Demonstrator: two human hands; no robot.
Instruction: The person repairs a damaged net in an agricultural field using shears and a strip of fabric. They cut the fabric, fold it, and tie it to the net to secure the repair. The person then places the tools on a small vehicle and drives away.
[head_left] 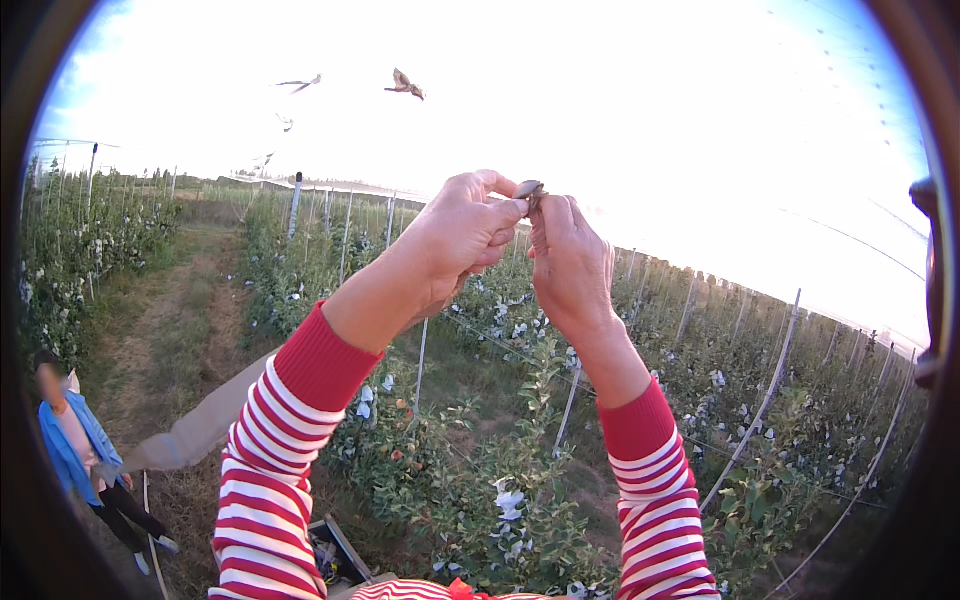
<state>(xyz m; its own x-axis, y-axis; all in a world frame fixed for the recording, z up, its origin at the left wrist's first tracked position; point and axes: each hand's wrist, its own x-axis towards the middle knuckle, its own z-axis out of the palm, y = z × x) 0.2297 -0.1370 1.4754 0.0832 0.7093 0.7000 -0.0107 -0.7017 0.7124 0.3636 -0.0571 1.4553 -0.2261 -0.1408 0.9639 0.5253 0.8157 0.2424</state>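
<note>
Both my arms, in red-and-white striped sleeves, reach up and forward, and the hands meet against the bright sky. My left hand (458,232) is closed, its thumb and forefinger pinching a small grey-brown thing (531,190). From the other side my right hand (573,255) grips the same thing, fingers bent around its lower part. Most of it is hidden by the fingertips, and its kind does not show. Up to the left, a brown, winged, bird-like shape (404,85) stands against the sky, with a thin pale shape (300,84) beside it.
Rows of low fruit trees (430,450) with white bags and support poles (770,390) spread below me. A dirt path (190,300) runs away on the left. A person in a blue jacket (85,440) stands lower left, beside a long grey strip (210,425). A dark box (338,550) sits below.
</note>
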